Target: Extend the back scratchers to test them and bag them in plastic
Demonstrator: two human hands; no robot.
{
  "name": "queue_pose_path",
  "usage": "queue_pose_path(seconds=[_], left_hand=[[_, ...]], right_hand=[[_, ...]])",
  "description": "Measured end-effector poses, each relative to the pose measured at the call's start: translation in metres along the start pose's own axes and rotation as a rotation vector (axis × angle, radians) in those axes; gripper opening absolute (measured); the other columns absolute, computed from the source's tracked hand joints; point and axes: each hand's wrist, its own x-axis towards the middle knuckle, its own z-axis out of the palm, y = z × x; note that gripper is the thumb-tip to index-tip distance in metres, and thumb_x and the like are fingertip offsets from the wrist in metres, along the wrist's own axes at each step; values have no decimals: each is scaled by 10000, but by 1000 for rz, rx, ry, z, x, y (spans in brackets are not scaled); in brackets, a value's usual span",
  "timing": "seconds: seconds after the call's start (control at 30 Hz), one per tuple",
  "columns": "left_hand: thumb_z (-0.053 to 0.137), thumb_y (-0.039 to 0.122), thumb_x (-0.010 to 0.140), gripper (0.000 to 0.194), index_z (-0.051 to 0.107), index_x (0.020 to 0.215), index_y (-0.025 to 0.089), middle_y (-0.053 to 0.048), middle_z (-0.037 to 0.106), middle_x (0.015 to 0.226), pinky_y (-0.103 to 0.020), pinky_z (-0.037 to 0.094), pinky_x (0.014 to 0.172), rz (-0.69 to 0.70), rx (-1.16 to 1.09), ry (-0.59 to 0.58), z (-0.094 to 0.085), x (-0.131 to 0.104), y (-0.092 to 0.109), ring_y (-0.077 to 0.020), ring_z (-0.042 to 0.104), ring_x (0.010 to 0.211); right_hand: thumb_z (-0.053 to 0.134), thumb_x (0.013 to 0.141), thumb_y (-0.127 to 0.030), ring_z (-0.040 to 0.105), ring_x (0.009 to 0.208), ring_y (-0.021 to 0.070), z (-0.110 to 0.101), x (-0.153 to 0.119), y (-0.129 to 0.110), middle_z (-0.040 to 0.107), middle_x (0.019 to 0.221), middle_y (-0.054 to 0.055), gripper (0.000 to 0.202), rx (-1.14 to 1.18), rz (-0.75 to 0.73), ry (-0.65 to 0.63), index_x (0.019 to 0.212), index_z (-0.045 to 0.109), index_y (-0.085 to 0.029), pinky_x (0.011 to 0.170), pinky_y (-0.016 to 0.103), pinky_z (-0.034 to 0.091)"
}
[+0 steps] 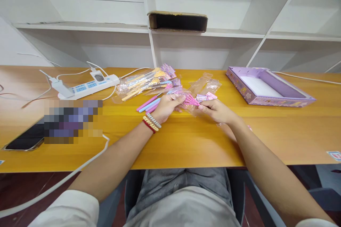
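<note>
Pink piece, long axis crosswise, between left hand and right hand, each pinching an end

packets left of tray

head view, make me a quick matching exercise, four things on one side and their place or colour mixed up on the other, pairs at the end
Things
1. power strip
2. cardboard box
3. purple tray
4. pink item

Place or colour
A. at the right of the table
B. on the shelf above the table
C. between the left hand and the right hand
D. white and blue, at the left of the table

Right pairs
1-D
2-B
3-A
4-C
</note>
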Motion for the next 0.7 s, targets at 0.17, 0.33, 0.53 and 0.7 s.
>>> queue_pose_path(seconds=[0.17, 0.33, 0.53, 0.7], left_hand=[[699, 434, 725, 338, 708, 841, 117, -91, 697, 805, -227, 513, 557, 49, 81, -56, 0, -1, 0, -161, 651, 714], [706, 429, 717, 331, 688, 835, 120, -80, 689, 800, -230, 520, 563, 58, 91, -32, 3, -1, -2, -160, 656, 703], [745, 347, 695, 559, 557, 1202, 206, -53, 694, 938, -263, 536, 648, 49, -23, 57, 7, 0, -5, -165, 682, 756], [775, 260, 661, 349, 651, 973, 163, -17, 686, 849, -258, 516, 728, 173, -163, 38, 4, 2, -1, -123, 646, 746]], right_hand=[[364, 909, -523, 375, 617, 111, 3, 2, 2, 400, 638, -20, 422, -10, 9, 27, 706, 495, -177, 588, 241, 313], [411, 899, -493, 376, 595, 109, 6, 4, 0, 416, 621, -22, 376, -45, 41, 113, 723, 521, -179, 578, 249, 310], [627, 760, -313, 460, 606, 104, 15, 3, -1, 488, 709, -37, 310, 235, 80, 258, 977, 436, -203, 576, 246, 366], [676, 693, -225, 537, 606, 104, 18, 4, 1, 557, 769, -34, 499, 534, 93, 262, 1075, 355, -229, 591, 264, 446]])
